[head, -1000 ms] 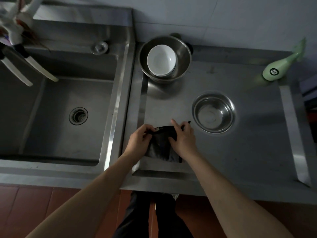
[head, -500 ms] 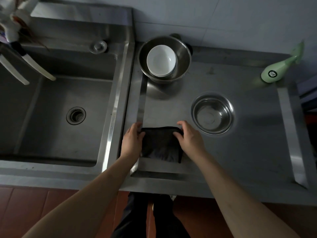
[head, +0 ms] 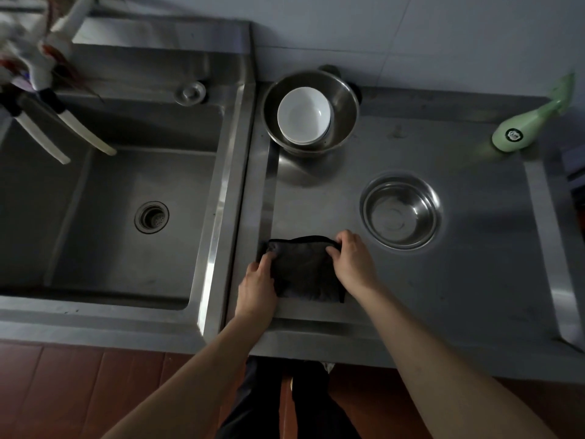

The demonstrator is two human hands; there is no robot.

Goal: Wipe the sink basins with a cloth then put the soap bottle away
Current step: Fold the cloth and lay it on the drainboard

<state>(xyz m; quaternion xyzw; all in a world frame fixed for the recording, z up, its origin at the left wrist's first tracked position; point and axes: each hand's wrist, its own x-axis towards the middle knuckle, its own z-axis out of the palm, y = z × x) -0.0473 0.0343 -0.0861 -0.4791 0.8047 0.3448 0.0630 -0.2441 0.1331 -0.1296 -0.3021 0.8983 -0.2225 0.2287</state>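
Observation:
A dark folded cloth point(head: 304, 270) lies flat at the near left corner of the shallow steel drainboard point(head: 474, 264). My left hand point(head: 258, 283) pinches the cloth's left edge, and my right hand point(head: 353, 264) pinches its far right corner. The deep sink basin point(head: 104, 242) with a round drain point(head: 151, 216) is to the left. A green soap bottle point(head: 525, 128) lies at the far right of the counter against the wall.
A steel bowl point(head: 340, 99) holding white bowls point(head: 304, 115) stands at the back of the drainboard. A smaller steel bowl point(head: 401, 212) sits right of the cloth. A sink stopper point(head: 190, 93) rests on the back ledge. White tap hoses point(head: 63, 134) hang over the basin's far left.
The cloth was bunched up between both hands a second ago; it now lies spread flat and folded. My hands have moved apart to its left and right edges.

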